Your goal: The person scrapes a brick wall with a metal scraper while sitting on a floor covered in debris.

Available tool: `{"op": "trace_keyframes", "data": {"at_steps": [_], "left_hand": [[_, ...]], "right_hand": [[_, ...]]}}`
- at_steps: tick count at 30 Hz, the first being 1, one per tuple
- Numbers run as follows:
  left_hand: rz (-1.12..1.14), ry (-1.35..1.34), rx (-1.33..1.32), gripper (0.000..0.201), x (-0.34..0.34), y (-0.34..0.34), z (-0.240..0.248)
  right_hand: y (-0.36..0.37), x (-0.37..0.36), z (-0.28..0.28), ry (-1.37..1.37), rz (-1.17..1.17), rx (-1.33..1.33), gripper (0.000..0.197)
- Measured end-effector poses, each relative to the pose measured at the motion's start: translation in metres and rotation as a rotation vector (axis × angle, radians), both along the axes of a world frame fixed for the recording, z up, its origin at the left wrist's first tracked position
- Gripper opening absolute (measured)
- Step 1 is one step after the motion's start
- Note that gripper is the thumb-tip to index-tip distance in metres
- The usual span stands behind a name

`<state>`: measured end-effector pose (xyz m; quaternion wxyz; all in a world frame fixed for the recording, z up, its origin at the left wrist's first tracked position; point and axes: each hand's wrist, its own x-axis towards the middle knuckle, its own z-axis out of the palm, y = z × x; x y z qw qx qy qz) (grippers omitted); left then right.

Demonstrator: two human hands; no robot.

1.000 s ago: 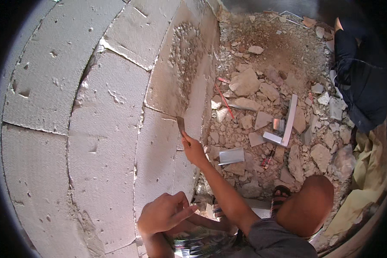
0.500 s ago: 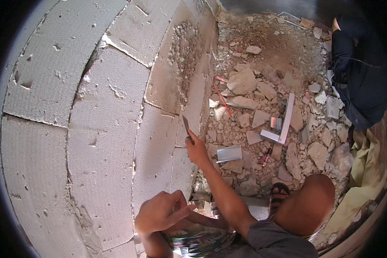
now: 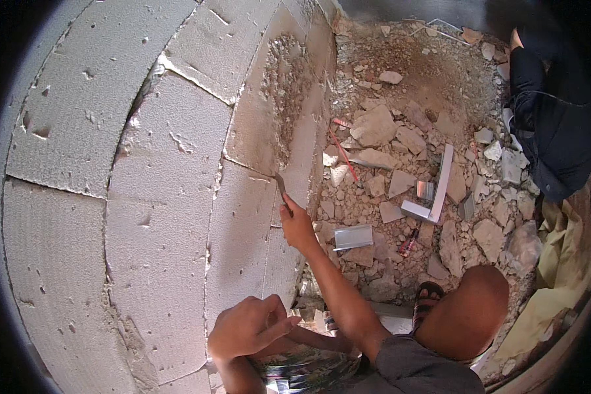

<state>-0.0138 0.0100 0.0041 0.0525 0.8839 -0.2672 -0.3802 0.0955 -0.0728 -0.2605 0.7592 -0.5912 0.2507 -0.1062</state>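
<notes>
You have the fingers of your right hand clamped on the handle of a thin-bladed tool, its blade at the wall, near a seam on your side of the wall's rough, dark patch; I cannot tell whether the tip touches. Holding it by the handle leaves the blade bare, which probably gives you reach along the wall without your knuckles rubbing the blocks. Your left hand shows nothing in it, its fingers loosely curled and the thumb apart from them, close by the wall's near end; it looks parked there to stay out of the tool's way. The rubble and the pale L-shaped piece lie out from the wall on its right, so your working side seems unobstructed. Your right forearm slants up and leftward toward the wall, the elbow slightly bent and the wrist nearly straight, while your left hand droops from a bent wrist, its back facing the wall
</notes>
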Motion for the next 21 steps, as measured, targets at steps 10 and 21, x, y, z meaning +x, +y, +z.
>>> {"op": "trace_keyframes", "data": {"at_steps": [10, 21], "left_hand": [[0.065, 0.021, 0.015, 0.044, -0.001, 0.0, 0.002], [0.054, -0.006, -0.081, 0.035, -0.001, -0.003, -0.003]], "right_hand": [[-0.023, 0.007, 0.027, 0.032, 0.139, 0.085, 0.045], [-0.03, 0.01, 0.045, -0.01, 0.165, 0.153, 0.048]]}}
